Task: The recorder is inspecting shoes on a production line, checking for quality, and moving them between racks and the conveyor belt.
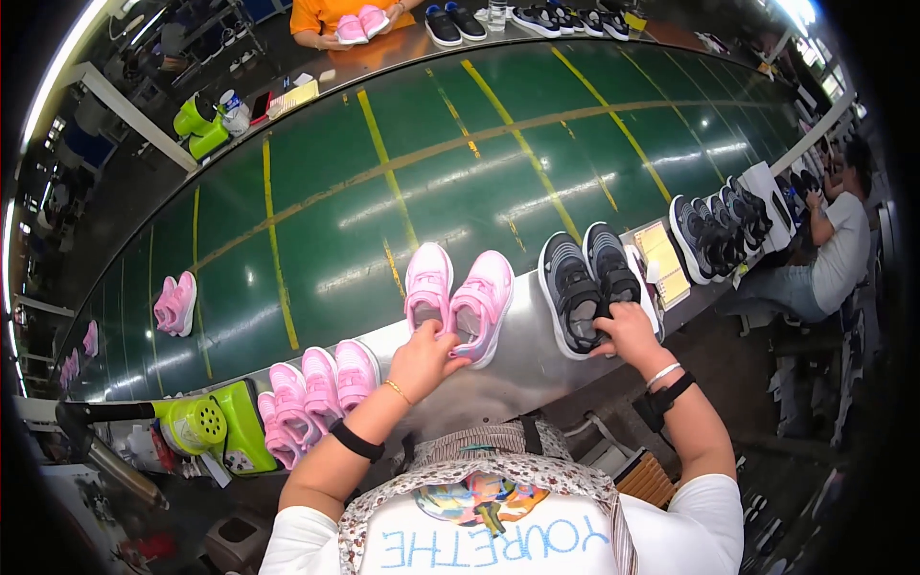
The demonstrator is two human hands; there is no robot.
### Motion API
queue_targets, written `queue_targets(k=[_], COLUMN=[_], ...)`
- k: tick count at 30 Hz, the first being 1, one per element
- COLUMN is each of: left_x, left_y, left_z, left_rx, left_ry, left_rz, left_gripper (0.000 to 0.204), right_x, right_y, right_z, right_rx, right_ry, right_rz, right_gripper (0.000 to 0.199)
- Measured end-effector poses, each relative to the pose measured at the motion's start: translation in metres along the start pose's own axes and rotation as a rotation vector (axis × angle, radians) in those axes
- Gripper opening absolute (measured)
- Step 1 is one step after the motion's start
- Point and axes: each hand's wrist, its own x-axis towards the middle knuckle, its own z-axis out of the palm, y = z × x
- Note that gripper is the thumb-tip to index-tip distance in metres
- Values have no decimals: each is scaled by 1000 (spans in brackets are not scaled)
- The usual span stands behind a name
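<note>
My left hand (422,362) is closed at the heel ends of a pair of pink sneakers (485,292), its fingers where the two collars meet. The toes point away from me, over the edge of the green belt. To the right, my right hand (634,337) grips the heel area of a pair of black sneakers (567,278) with grey and white soles. Both pairs stand upright on the metal ledge (525,335) in front of me. My fingertips are partly hidden by the shoe collars.
Several pink sneakers (321,383) stand left on the ledge, beside a lime-green machine (251,431). More black sneakers (704,235) and a notepad (661,261) lie right. The green belt (326,230) carries pink shoes (175,303) at far left. Opposite, a person in orange (335,14) holds pink shoes.
</note>
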Motion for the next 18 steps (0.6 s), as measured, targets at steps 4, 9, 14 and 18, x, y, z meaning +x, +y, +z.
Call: queue_targets(k=[4, 9, 14, 18], left_x=[-20, -46, -70, -78], left_y=[47, 63, 52, 30], left_z=[57, 90, 90, 96], left_rx=[6, -40, -244, -340], left_ry=[35, -138, 31, 302], left_rz=[-74, -248, -72, -500], left_gripper=[33, 33, 42, 37], right_x=[-26, -26, -13, -2], right_y=[53, 0, -65, -103], right_z=[2, -18, 39, 88], right_rx=[-68, -130, 560, 908], right_ry=[-75, -29, -143, -275], right_rz=[31, 148, 296, 485], right_gripper=[43, 49, 58, 65])
